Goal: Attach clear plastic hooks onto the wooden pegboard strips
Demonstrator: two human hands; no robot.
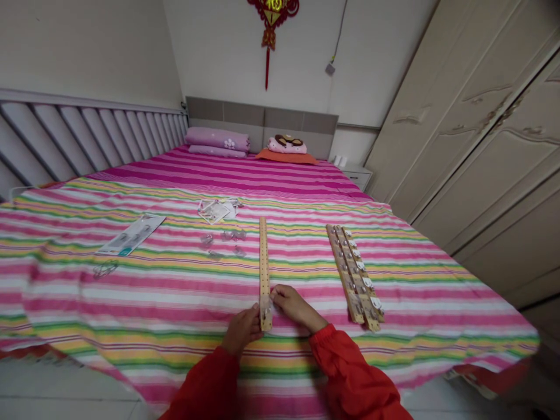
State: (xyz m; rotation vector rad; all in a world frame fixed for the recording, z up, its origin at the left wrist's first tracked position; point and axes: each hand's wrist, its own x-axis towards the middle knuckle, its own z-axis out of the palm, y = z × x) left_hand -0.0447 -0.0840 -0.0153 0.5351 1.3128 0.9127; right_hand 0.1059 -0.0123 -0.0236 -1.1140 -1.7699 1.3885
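Observation:
A long tan strip with rows of small holes [263, 256] lies lengthwise before me on the striped cloth. On its near end sits a small clear plastic packet [266, 309] with something metallic inside. My left hand [242, 331] grips the strip's left edge near that end, thumb on top and fingers curled low beside it. From the right, my right hand [292, 304] is closed in a pinch at the packet's edge. Several more small clear packets [214, 255] are scattered left of the strip.
To the right lie side-by-side strips [350, 268] carrying packets and white pieces. Left are a blister card [133, 234] and a thin wiry bundle [105, 268]. Farther back is a pile of cards [216, 210]. Pillows [219, 142] rest by the headboard; a wardrobe [464, 122] stands right.

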